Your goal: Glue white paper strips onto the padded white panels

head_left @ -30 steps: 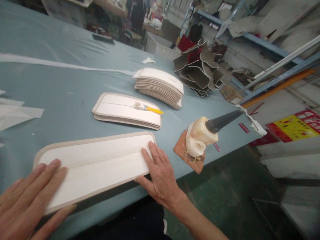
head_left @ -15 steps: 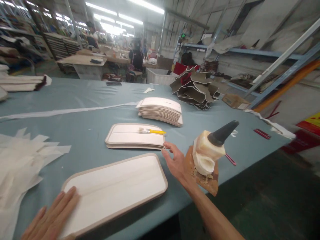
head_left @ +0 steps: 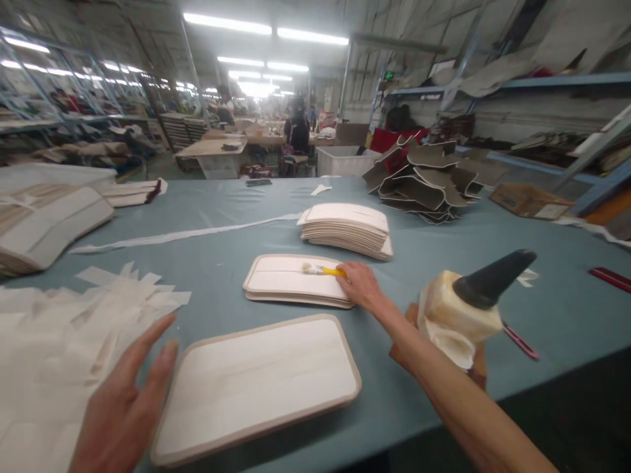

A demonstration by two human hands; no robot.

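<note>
My right hand [head_left: 361, 284] has its fingers closed on the yellow handle of a paintbrush [head_left: 329, 270]. The brush lies across a short stack of white panels with beige rims [head_left: 276, 284], bristles to the left. Nearer to me rests a larger white panel [head_left: 261, 381] with the same beige border. My left hand [head_left: 125, 401] is open, thumb and fingers apart, just off that panel's left end and beside a pile of thin white strips [head_left: 54, 341]. Right of my right forearm stands a cream glue-crusted container [head_left: 461, 305] with a black cone [head_left: 493, 279] on it.
A taller stack of curved panels [head_left: 345, 230] sits farther back. Behind it is a heap of dark grey cut pieces [head_left: 428, 177]. More panels [head_left: 54, 223] lie at the left. A pink-handled tool [head_left: 521, 341] and a cardboard box [head_left: 530, 199] are on the right. A person [head_left: 297, 131] sits far off.
My right hand has moved forward from the stack's corner onto the brush handle. My left hand has lifted off the large panel. The view has swung left.
</note>
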